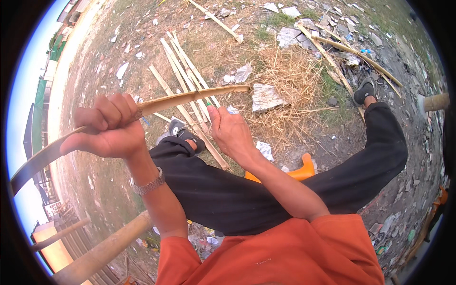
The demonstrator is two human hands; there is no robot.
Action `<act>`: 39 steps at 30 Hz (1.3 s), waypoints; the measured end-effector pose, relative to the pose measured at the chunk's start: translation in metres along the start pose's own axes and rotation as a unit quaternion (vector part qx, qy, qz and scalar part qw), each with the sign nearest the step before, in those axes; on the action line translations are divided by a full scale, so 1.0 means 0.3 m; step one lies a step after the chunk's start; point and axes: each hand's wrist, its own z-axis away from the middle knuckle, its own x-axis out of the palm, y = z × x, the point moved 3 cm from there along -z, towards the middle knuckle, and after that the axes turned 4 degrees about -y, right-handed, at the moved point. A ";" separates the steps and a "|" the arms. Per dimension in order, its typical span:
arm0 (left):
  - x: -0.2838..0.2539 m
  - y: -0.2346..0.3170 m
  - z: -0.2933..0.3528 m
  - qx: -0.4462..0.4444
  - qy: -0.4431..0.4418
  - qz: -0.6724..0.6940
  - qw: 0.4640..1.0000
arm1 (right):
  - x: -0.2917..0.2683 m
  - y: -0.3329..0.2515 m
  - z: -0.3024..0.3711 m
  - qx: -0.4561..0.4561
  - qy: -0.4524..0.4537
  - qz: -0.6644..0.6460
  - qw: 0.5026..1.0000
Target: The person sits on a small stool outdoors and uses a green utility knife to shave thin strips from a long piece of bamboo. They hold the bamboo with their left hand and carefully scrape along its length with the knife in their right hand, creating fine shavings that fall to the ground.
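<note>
A long split bamboo strip (190, 98) runs across in front of me, from the far left rim to above my right hand. My left hand (107, 124), with a metal watch (149, 184) on its wrist, is closed round the strip with the fingers curled over it. Just below the strip's right part is my right hand (232, 130), thumb upward and fingers curled. A small green bit (208, 104) shows by its thumb; what the hand holds is otherwise hidden.
Several split bamboo strips (183, 71) lie on the ground beyond my left foot. Straw shavings (289, 90) surround a pale block (267, 98). An orange plastic seat (304, 169) shows between my legs. Bamboo poles (358, 54) and rubble lie at the far right; a thick pole (104, 249) stands lower left.
</note>
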 end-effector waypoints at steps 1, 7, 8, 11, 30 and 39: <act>0.000 0.001 0.005 -0.001 -0.003 0.007 1.000 | -0.004 -0.012 0.013 -0.006 -0.013 0.004 1.000; 0.018 -0.005 0.018 0.019 -0.089 0.065 0.994 | -0.035 -0.061 0.056 -0.011 -0.020 0.029 0.999; 0.013 -0.008 0.020 0.028 -0.106 0.077 0.991 | -0.046 -0.051 0.053 -0.004 -0.016 0.050 0.999; 0.007 -0.003 0.016 0.024 -0.102 0.068 0.992 | -0.038 -0.087 0.059 -0.040 0.007 0.050 0.998; 0.054 0.009 0.043 0.015 -0.085 0.020 0.996 | -0.051 -0.003 0.052 0.020 -0.007 0.089 0.996; 0.023 0.002 0.045 0.024 -0.093 0.044 0.994 | -0.031 0.062 0.021 0.054 -0.010 0.113 0.992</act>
